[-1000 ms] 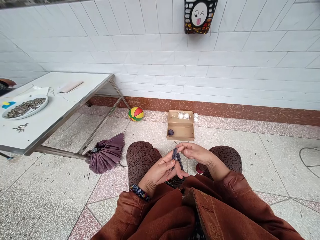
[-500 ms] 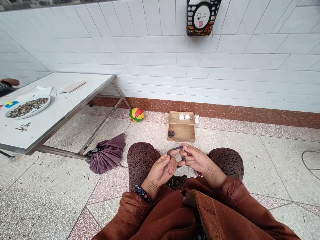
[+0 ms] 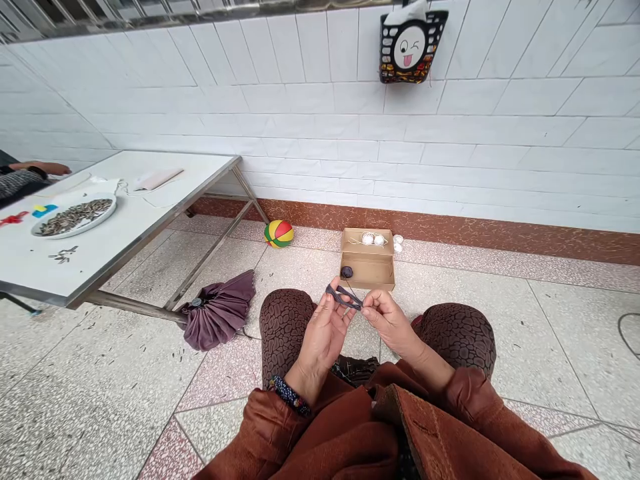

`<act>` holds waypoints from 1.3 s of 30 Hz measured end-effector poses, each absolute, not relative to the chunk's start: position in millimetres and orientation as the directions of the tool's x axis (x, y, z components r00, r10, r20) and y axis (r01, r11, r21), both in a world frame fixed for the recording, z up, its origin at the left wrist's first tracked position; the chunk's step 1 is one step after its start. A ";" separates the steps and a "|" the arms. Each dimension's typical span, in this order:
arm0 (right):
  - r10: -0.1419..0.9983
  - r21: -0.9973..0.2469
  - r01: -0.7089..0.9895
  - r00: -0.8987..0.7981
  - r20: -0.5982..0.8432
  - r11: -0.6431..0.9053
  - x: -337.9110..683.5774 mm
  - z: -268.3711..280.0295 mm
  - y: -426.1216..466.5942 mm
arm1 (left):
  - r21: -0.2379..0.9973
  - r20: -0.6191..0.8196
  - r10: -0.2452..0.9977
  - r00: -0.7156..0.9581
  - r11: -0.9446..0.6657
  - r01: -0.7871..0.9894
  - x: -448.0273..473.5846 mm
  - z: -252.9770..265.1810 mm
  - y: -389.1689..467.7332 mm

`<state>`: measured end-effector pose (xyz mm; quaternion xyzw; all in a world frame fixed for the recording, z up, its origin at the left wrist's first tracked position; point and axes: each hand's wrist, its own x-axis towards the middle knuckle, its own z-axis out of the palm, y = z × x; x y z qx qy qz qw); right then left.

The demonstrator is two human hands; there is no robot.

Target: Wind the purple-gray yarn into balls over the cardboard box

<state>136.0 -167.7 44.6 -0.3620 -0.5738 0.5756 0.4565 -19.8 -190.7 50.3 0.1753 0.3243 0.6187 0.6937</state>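
A dark grey band [image 3: 345,301], shaped like a loop, stretches between my two hands above my lap. My left hand [image 3: 323,330] pinches its left end between thumb and fingers, the other fingers bent beneath it. My right hand [image 3: 393,321] grips the other end with the fingertips close together. From the band a thin dark strand leads up to a dark yarn ball [image 3: 347,272] in an opened cardboard box [image 3: 373,275] on the floor. White yarn balls [image 3: 373,239] lie in the box lid. Whether my right fingers also hold a small tool is hidden.
On the left is a white table [image 3: 165,200] with a plate of seeds [image 3: 75,217]. A person's arm [image 3: 40,170] rests at its far side. Below it lie a folded purple umbrella [image 3: 220,310] and a colourful ball [image 3: 279,233]. A black basket [image 3: 410,57] hangs on the wall.
The band went from a wide round loop to a narrow, drawn-out one. My left hand rose and turned more upright; my right hand shifted slightly right. The view tilted up a little.
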 end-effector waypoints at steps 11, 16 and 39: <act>0.961 -0.964 0.079 -0.133 0.242 0.253 152.1 49.4 -165.3 | 0.929 0.173 0.972 0.156 -0.214 0.302 -53.0 44.0 -182.5; 0.989 -0.985 -0.125 -0.080 0.128 0.118 149.0 50.6 -161.2 | 0.989 0.126 0.944 0.306 -0.094 -0.117 -50.5 61.8 -191.5; 0.993 -0.979 -0.205 -0.116 0.022 -0.002 133.9 47.0 -168.5 | 0.491 0.344 0.930 0.126 -0.293 0.820 -58.4 31.4 -173.0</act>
